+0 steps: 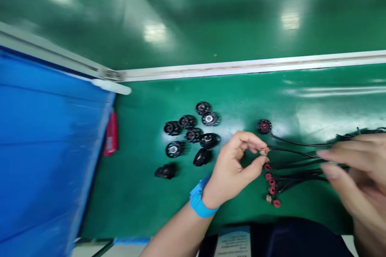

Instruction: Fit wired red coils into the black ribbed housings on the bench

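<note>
My left hand (233,168), with a blue wrist strap, is closed in a pinch on a small copper-wound motor stator (264,151). A black cable (292,150) runs from that stator toward my right hand (360,168). My right hand is blurred and hovers over the bundle of black cables (304,174); its thumb and forefinger are apart. Below my left fingertips lies a row of red-faced stators (272,190), along with another copper-coloured stator (269,198). Above them, a black round rotor housing (264,126) sits around a red stator with its cable attached.
Several black motor housings (193,135) lie grouped left of my left hand on the green table (135,204). A red object (111,134) lies by the blue side panel (51,148). A white rail (241,66) borders the table's back, near a white rod-like piece (111,86).
</note>
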Demonstrator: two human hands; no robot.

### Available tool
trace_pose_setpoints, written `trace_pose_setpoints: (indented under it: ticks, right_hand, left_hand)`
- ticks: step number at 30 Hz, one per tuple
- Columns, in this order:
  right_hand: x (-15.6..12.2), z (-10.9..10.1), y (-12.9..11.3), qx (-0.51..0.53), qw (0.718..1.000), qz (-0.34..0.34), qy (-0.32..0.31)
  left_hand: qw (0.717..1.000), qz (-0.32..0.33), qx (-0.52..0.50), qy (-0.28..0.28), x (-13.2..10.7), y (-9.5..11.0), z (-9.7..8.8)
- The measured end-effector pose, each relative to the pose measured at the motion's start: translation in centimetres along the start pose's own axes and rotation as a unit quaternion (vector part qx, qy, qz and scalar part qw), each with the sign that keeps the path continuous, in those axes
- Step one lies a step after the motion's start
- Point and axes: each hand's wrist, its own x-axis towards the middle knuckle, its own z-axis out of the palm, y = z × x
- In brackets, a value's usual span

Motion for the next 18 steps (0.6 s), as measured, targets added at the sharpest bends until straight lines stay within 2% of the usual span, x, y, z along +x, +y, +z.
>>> trace_pose_setpoints:
  ticks: [4, 7, 13, 18]
  right_hand:
    - [1.4, 2.8, -0.7, 0.023, 0.997, -0.057, -0.047]
    - [1.3, 4.2, -0.7, 0.031, 0.996, -0.06, -0.058]
    - [1.2, 3.9, -0.9, 0.057, 0.996, -0.055, -0.047]
    - [1.4, 3.4, -1.0, 0.075, 0.995, -0.048, -0.041]
  left_hand:
    - [0.993, -0.022, -0.116, -0.023, 0.0, 0.3, 0.3]
    - [0.985, -0.033, -0.164, -0.037, -0.1, 0.4, 0.5]
    - [0.983, -0.062, -0.171, -0.038, -0.6, 0.4, 0.8]
    - [0.993, -0.034, -0.114, -0.012, -0.8, 0.4, 0.9]
